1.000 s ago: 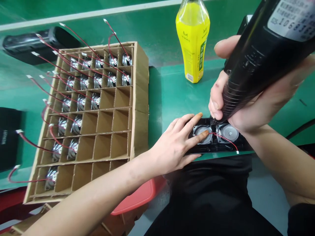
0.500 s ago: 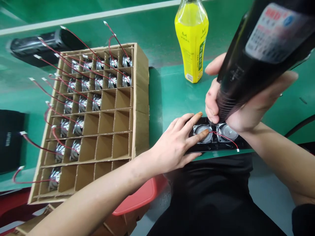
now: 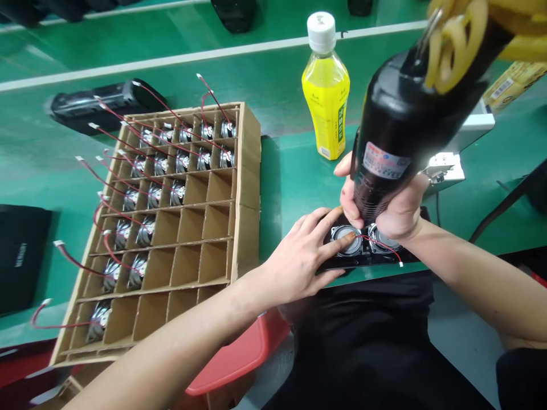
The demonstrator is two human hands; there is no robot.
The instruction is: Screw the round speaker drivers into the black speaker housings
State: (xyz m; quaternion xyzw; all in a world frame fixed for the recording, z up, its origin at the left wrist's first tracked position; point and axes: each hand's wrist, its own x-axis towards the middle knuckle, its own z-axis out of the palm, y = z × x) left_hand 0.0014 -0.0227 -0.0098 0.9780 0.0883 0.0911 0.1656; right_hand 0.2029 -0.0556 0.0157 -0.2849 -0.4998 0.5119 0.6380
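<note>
My left hand lies spread on a black speaker panel, with the thumb on the left round speaker driver. My right hand grips a large black bottle with a printed label, which has yellow loops at its top end. The bottle's lower end stands over the panel, and its tip is hidden by my fingers. A red wire with a white connector runs across the right driver, which my right hand partly covers.
A cardboard divider tray on the green bench holds several wired speaker drivers in its far and left compartments. A yellow drink bottle stands beyond it. Black bars lie on the bench, and a red bin sits below.
The view has tilted up and shows more of the bench. The black bottle now stands more upright, with its yellow loops in view. My left hand stays on the panel.
</note>
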